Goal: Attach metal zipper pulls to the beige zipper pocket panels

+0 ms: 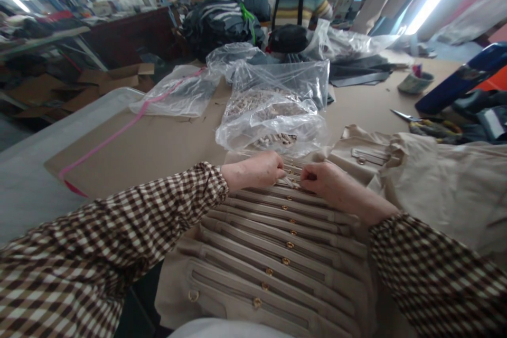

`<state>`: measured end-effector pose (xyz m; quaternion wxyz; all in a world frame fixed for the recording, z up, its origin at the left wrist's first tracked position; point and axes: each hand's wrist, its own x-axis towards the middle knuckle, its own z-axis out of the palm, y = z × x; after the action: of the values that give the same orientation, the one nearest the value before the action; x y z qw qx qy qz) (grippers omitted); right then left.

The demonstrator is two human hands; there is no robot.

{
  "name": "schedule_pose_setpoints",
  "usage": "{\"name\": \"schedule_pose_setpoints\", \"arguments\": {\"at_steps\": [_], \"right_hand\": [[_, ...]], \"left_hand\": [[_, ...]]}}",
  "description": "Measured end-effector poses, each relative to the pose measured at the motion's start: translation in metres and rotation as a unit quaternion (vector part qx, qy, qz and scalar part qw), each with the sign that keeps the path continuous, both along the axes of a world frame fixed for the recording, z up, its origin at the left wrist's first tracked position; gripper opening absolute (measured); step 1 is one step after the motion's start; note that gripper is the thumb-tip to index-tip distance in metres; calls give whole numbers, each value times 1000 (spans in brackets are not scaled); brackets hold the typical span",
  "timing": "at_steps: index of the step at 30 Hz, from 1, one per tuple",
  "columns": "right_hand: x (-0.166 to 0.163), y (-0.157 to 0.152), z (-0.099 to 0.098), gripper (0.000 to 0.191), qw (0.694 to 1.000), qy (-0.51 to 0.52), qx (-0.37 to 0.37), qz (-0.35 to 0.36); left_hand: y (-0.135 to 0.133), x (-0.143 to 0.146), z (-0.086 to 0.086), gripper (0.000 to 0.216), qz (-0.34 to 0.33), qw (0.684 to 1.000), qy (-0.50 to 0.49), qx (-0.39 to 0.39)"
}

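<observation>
Plastic bag (293, 76) of perhaps beige strips (282, 140)

beige zippered pieces (253, 254) | fanned in overlapping rows | gold-toned rings (285, 261) along the middle | pale strip (292, 184) over far rows

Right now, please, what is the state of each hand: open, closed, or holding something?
Left hand: closed, appears to pinch a pale strip.
Right hand: closed, appears to pinch the pale strip's other end.
</observation>
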<state>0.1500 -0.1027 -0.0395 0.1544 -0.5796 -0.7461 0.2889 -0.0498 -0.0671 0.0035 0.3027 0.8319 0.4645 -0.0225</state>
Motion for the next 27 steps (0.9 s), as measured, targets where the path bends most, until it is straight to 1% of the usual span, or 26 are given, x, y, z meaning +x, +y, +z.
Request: {"name": "schedule_pose_setpoints", "arguments": {"at_steps": [2,4,7,9,10,12,13,16,19,21,24,26,27], "right_hand": [[-3,-4,6,14,995,92,16,-24],[-10,-10,14,18,977,208,-9,-37],[-27,-19,22,33,931,355,-78,-42],[-37,-22,22,38,897,428,-96,-56],[-41,-24,21,38,881,459,-97,-66],[-45,-25,19,36,858,498,-92,-87],[-46,-25,18,35,855,503,-88,-94],[-42,-26,23,32,871,473,-90,-97],[-34,-29,33,32,891,429,-113,-94],[-29,-32,36,34,899,408,-128,-97],[-27,-34,31,37,912,374,-140,-95],[-28,-34,23,33,927,338,-141,-80],[-28,-34,19,30,939,312,-127,-74]], "left_hand": [[-2,-3,4,25,26,996,-75,-35],[-8,-5,11,28,72,980,-155,-102],[-20,-3,19,34,137,927,-270,-219],[-27,0,20,36,148,890,-331,-276],[-29,1,20,36,146,877,-351,-293],[-32,3,20,34,134,866,-375,-303],[-33,3,20,32,127,866,-379,-301],[-33,1,21,30,108,877,-368,-290],[-33,-3,21,27,114,907,-317,-253],[-32,-6,19,23,121,930,-274,-214],[-30,-8,13,23,106,952,-231,-172],[-29,-7,10,22,88,960,-212,-159],[-29,-6,9,22,78,964,-203,-153]]}}
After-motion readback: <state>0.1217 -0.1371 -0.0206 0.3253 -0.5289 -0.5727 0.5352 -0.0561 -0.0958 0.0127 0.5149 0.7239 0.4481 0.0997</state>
